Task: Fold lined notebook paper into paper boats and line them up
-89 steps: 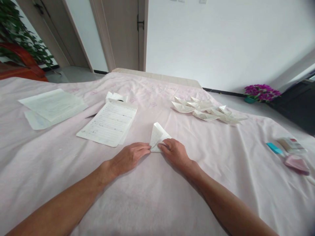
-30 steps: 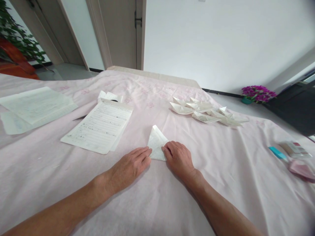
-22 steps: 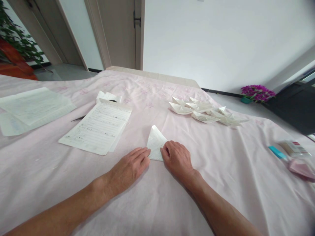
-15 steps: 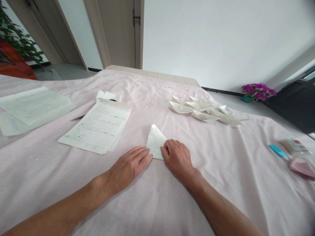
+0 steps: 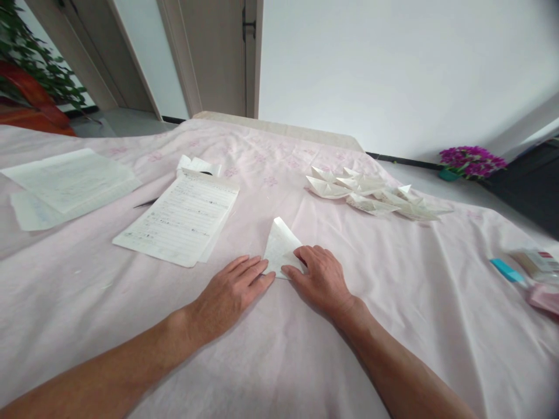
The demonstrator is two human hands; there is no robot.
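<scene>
A pale sheet of paper folded to a triangle [image 5: 279, 247] lies flat on the pink cloth in front of me, its peak pointing away. My left hand [image 5: 236, 294] rests with straight fingers on its lower left corner. On its right edge sits my right hand [image 5: 321, 279], palm down; the thumb touches near the bottom fold, and a gap shows between thumb and forefinger. Both hands press on the paper rather than lift it. Several folded paper boats [image 5: 367, 189] stand grouped beyond my right hand.
Written sheets [image 5: 179, 221] lie left of centre, partly covering dark scissors [image 5: 145, 203]. More loose paper [image 5: 65, 186] is at far left. A blue object [image 5: 506, 270], a clear-wrapped pack [image 5: 537, 265] and a pink item [image 5: 545, 298] lie at the right on the tablecloth [image 5: 283, 361].
My right hand has loosened from a curled fist, its thumb and forefinger now apart on the paper. The left hand stays at the left corner. The camera view has shifted slightly.
</scene>
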